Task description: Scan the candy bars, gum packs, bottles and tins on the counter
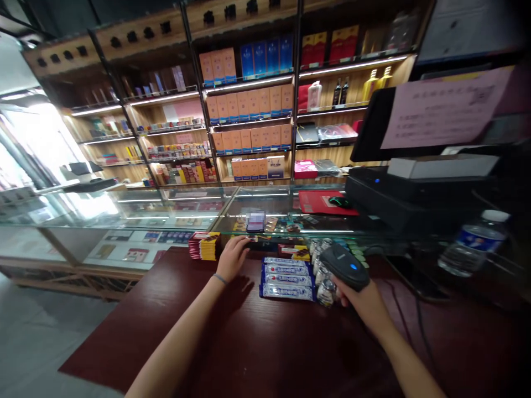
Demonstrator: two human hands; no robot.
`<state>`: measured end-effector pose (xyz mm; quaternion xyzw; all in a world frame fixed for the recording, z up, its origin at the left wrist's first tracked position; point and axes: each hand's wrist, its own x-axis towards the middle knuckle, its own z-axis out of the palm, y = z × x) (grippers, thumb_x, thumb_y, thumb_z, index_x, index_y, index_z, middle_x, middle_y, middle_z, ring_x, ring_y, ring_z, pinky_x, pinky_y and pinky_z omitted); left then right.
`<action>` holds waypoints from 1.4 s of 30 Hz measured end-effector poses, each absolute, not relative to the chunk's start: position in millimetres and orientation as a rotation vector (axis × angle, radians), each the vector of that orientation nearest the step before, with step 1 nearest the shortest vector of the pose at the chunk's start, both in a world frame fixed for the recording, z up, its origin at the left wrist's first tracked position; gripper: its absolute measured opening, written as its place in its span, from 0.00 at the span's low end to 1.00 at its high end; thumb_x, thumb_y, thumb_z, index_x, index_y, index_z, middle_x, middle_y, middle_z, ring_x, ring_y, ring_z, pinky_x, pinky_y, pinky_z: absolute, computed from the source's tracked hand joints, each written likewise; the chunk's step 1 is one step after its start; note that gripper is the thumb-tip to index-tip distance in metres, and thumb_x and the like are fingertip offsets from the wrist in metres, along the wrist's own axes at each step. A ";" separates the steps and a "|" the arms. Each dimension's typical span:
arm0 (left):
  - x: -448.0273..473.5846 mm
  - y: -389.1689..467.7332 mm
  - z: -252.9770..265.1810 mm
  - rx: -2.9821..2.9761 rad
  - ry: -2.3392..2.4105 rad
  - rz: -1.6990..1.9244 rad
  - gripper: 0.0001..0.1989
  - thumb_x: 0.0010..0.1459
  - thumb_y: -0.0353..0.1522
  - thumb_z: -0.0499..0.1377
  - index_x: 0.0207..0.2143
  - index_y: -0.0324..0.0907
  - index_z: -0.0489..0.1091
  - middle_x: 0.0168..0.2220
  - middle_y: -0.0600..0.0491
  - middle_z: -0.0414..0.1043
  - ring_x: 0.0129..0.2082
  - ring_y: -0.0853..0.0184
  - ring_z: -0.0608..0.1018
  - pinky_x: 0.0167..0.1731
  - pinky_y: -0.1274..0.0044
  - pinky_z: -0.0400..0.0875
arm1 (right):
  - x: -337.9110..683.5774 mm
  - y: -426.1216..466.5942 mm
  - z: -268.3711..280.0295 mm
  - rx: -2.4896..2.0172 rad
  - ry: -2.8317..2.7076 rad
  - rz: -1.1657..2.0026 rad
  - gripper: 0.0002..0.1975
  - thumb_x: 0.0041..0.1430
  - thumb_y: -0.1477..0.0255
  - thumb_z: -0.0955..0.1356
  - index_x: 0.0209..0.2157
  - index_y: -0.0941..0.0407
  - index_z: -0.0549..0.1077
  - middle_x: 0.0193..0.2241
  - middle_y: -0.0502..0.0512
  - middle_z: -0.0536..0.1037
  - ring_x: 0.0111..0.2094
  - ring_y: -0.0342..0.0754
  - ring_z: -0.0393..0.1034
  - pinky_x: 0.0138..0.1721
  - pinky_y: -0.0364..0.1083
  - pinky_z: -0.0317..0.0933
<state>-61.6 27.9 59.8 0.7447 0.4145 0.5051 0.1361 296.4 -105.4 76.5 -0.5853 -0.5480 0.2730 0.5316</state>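
Note:
In the head view, my right hand (365,301) grips a black barcode scanner (344,267) with a small blue light on its top. Under and beside the scanner's head stand small jars (326,292) in a row. My left hand (233,257) holds nothing; its fingers stretch forward at the glass counter's near edge. Just beyond those fingers, a phone (256,221) with a blurred screen is propped on the glass side. A pile of red and yellow packets (204,246) sits left of this hand. Between my hands lie several blue and silver long packets (287,279).
The dark red wooden table (174,320) meets a glass display counter (191,204). On the right are a water bottle (473,243), cables, a black till (398,204) and a monitor (369,127) with a pink paper. A mouse (339,202) lies on a red mat. Stocked shelves line the back.

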 end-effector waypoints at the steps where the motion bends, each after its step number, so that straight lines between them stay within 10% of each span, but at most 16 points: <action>1: -44.6 26.2 59.1 2.082 1.125 1.446 0.15 0.56 0.31 0.65 0.47 0.51 0.77 0.53 0.47 0.75 0.59 0.55 0.73 0.66 0.59 0.60 | 299.4 -105.2 78.6 -1.391 -1.305 0.653 0.19 0.54 0.55 0.71 0.19 0.51 0.68 0.11 0.48 0.70 0.15 0.47 0.65 0.22 0.46 0.63; 15: 98.3 55.6 22.8 2.129 0.917 1.372 0.15 0.48 0.30 0.70 0.41 0.49 0.78 0.48 0.44 0.76 0.52 0.54 0.77 0.60 0.62 0.67 | 319.4 -101.9 78.8 -1.311 -1.201 0.709 0.21 0.56 0.52 0.71 0.22 0.53 0.68 0.14 0.48 0.70 0.15 0.45 0.63 0.21 0.45 0.60; 25: 118.5 68.3 25.4 2.116 1.048 1.173 0.15 0.49 0.38 0.70 0.20 0.47 0.67 0.20 0.50 0.70 0.32 0.54 0.81 0.49 0.61 0.73 | 315.6 -105.3 85.2 -1.318 -1.229 0.742 0.17 0.57 0.56 0.71 0.23 0.51 0.67 0.14 0.47 0.70 0.15 0.46 0.65 0.22 0.46 0.62; 34: 70.9 45.1 60.4 1.965 1.069 1.297 0.09 0.51 0.29 0.68 0.36 0.47 0.76 0.36 0.46 0.79 0.44 0.56 0.80 0.56 0.68 0.68 | 309.6 -106.7 85.8 -1.313 -1.227 0.666 0.17 0.57 0.56 0.70 0.21 0.52 0.67 0.13 0.47 0.69 0.15 0.46 0.64 0.22 0.46 0.61; 42: 8.2 5.3 34.9 1.379 1.286 1.742 0.14 0.63 0.43 0.58 0.43 0.43 0.69 0.38 0.48 0.79 0.37 0.62 0.81 0.38 0.72 0.76 | 298.3 -106.1 74.2 -1.338 -1.277 0.698 0.16 0.54 0.56 0.71 0.24 0.53 0.70 0.13 0.47 0.70 0.16 0.47 0.65 0.23 0.46 0.62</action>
